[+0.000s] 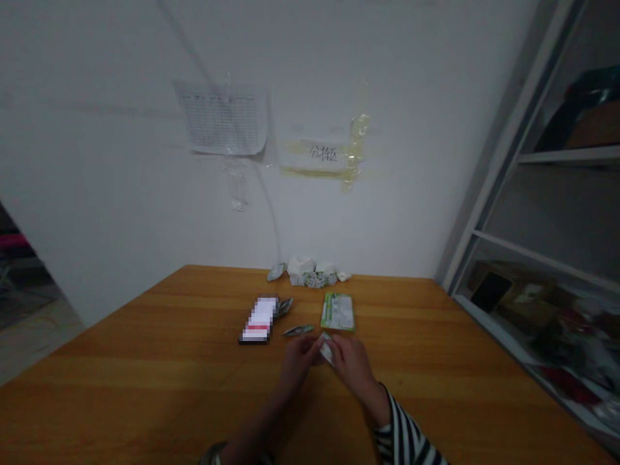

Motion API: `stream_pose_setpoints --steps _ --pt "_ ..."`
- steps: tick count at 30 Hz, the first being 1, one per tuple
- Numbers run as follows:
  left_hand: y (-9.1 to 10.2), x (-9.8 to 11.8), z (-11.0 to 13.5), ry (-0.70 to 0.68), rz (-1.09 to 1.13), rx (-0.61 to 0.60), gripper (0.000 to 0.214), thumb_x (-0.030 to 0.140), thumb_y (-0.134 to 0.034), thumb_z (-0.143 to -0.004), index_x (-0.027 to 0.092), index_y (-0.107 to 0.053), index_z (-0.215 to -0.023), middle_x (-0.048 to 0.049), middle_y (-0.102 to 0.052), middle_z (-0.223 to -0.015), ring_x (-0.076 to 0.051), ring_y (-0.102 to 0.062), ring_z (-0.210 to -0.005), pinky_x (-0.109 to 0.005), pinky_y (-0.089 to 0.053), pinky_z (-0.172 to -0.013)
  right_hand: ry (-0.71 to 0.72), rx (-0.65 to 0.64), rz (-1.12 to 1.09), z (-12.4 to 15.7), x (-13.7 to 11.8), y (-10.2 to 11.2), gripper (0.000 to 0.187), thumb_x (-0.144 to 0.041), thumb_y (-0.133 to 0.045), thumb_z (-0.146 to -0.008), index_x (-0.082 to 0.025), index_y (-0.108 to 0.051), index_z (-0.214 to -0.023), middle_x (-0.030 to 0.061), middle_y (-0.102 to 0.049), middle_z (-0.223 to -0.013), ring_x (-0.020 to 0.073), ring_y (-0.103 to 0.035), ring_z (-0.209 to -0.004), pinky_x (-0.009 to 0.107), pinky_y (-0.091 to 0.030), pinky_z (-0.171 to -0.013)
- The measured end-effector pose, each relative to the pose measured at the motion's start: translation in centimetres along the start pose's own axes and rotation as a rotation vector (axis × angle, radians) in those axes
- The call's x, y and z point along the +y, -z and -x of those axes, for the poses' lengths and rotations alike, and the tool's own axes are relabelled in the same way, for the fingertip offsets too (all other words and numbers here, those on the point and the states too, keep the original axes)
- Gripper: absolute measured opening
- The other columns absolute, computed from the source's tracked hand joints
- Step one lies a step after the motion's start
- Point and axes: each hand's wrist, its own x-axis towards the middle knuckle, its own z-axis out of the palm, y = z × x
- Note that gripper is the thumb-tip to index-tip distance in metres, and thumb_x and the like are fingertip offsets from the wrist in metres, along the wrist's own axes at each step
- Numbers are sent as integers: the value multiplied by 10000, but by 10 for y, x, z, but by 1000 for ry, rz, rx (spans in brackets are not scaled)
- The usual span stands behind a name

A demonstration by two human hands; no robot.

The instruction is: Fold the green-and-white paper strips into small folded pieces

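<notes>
My left hand (299,361) and my right hand (352,363) meet over the wooden table (145,361), fingers pinched together on a small pale folded paper piece (326,349). A small folded silvery-green piece (297,330) lies on the table just beyond my left hand. Behind my right hand lies a green and white packet (338,312). To the left of the hands a phone (259,319) rests flat, with another folded piece (285,305) beside its far end.
A heap of small white and green folded pieces (310,271) sits against the wall at the table's far edge. A metal shelving unit (547,258) with cluttered shelves stands on the right. Papers are taped to the wall (223,117).
</notes>
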Motion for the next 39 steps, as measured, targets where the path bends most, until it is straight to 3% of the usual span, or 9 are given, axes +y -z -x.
stream_pose_setpoints --steps 3,10,14,20,24,31,35,39 --pt "2 -2 -1 27 5 -35 488 614 -718 -604 132 -647 -584 -31 -641 -512 -160 -577 -480 -273 -472 -519 -28 2 -1 2 -2 -4 353 -288 -403 -949 -173 -657 -733 70 -691 -675 173 -578 -582 262 -251 -544" --pt "2 -6 -1 17 35 0 487 619 -725 -590 139 -646 -613 -24 -658 -570 -168 -609 -538 -292 -503 -577 -84 26 -104 1 -2 -7 374 -331 -398 -935 -172 -628 -686 53 -653 -630 170 -567 -574 254 -266 -541" --pt "2 -8 -4 29 17 -16 496 625 -705 -605 131 -655 -613 -25 -637 -533 -160 -575 -494 -288 -474 -531 -133 64 -191 1 0 -11 431 -381 -343 -951 -162 -617 -700 56 -636 -627 173 -561 -572 250 -292 -542" --pt "6 -5 -2 -88 -30 70 436 559 -694 -645 168 -534 -534 22 -543 -500 -131 -507 -503 -238 -408 -515 -151 37 -430 1 -1 -23 490 -504 -377 -931 -163 -610 -667 22 -611 -609 151 -530 -547 231 -328 -527" --pt "4 1 0 -123 -55 52 428 569 -610 -729 154 -594 -628 9 -565 -566 -139 -516 -529 -239 -417 -512 -201 65 -661 -2 1 -27 536 -582 -407 -891 -150 -603 -642 11 -570 -581 141 -490 -525 229 -350 -509" --pt "2 6 5 -193 -156 108 410 514 -542 -825 146 -614 -661 22 -509 -540 -127 -466 -499 -224 -377 -481 -237 104 -756 -2 -3 -30 554 -639 -473 -834 -151 -591 -601 -4 -524 -542 130 -444 -515 219 -337 -475" --pt "-3 2 7 -258 -208 169 384 496 -499 -863 154 -617 -734 5 -556 -601 -145 -504 -555 -235 -408 -523 -255 140 -795 1 -12 -33 570 -650 -433 -849 -148 -602 -639 6 -540 -571 135 -451 -528 227 -353 -482" --pt "-8 -1 6 -241 -196 88 380 503 -506 -854 158 -626 -751 -24 -619 -666 -171 -554 -603 -255 -440 -557 -319 236 -827 4 -15 -36 552 -637 -434 -856 -146 -597 -664 9 -541 -585 139 -456 -538 232 -356 -485"
